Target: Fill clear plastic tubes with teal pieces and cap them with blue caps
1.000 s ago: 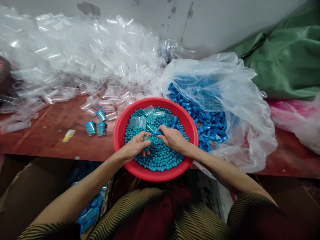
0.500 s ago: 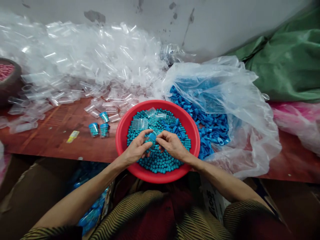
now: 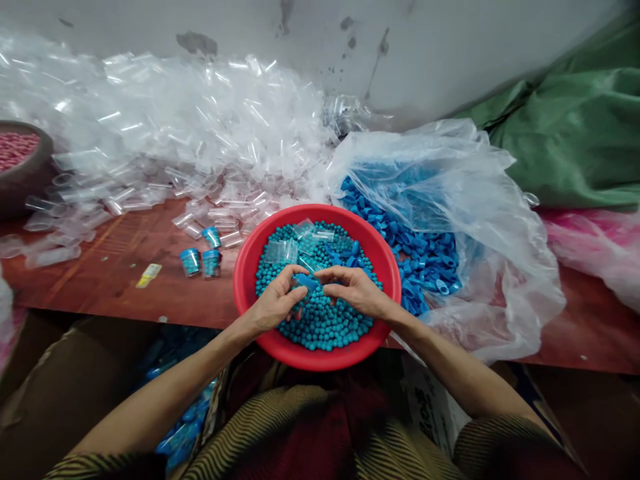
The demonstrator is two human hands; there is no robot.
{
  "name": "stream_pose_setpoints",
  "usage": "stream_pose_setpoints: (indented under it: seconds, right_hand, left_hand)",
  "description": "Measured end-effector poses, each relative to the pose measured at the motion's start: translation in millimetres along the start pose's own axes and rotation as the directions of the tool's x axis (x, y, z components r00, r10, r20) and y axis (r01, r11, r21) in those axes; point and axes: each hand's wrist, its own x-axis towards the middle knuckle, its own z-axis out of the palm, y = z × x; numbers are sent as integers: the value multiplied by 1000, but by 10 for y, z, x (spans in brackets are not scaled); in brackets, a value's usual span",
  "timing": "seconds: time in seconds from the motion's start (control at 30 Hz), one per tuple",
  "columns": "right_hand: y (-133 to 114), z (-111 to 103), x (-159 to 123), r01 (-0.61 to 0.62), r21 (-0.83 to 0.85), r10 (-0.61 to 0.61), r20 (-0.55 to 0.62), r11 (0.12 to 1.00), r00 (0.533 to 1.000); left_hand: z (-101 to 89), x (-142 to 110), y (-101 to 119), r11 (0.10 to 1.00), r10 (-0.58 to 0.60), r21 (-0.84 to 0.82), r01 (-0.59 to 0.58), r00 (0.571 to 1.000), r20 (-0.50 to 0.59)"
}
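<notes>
A red basin (image 3: 250, 263) full of small teal balls (image 3: 325, 323) sits at the table's front edge, with a few clear tubes (image 3: 281, 251) and blue caps lying on the balls. Both hands meet over the basin's middle. My left hand (image 3: 275, 303) is curled around a small clear tube filled with teal balls. My right hand (image 3: 356, 290) pinches a blue cap (image 3: 307, 281) against the tube's end, fingertips touching those of the left hand.
A big heap of clear tubes (image 3: 165, 127) covers the back left of the red-brown table (image 3: 110, 267). Three filled capped tubes (image 3: 203, 257) stand left of the basin. A clear bag of blue caps (image 3: 425, 247) lies right, green cloth (image 3: 575, 140) behind, a bowl of pink balls (image 3: 20, 157) far left.
My right hand picked a blue cap from the basin's right side and brought it to the tube in my left hand. The view shifted slightly, revealing the pink-ball bowl.
</notes>
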Motion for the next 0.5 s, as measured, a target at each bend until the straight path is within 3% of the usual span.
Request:
stream_pose_setpoints:
  seconds: [0.07,0.13,0.23,0.33,0.4,0.5]
  right_hand:
    - [4,-6,19,-89,136,100,-72,987,992]
    - [-7,24,34,-93,131,111,-130,987,985]
    - [-59,104,15,32,-156,-55,-149,987,987]
    - [-111,190,-54,192,-465,-218,-3,864,976]
    - [-126,242,-100,236,-598,-226,93,766,970]
    - [-131,307,-135,204,-764,-175,120,612,977]
  left_hand:
    - [26,1,20,1000,12,14,-13,1000,16]
    - [62,-4,32,1000,29,11,-29,1000,0]
    - [121,-20,26,999,46,-13,-47,997,-67]
    - [163,-45,9,997,78,-5,-80,987,-141]
    - [175,-62,10,996,91,7,-91,981,-169]
    - [180,-73,25,996,84,12,-83,980,-183]
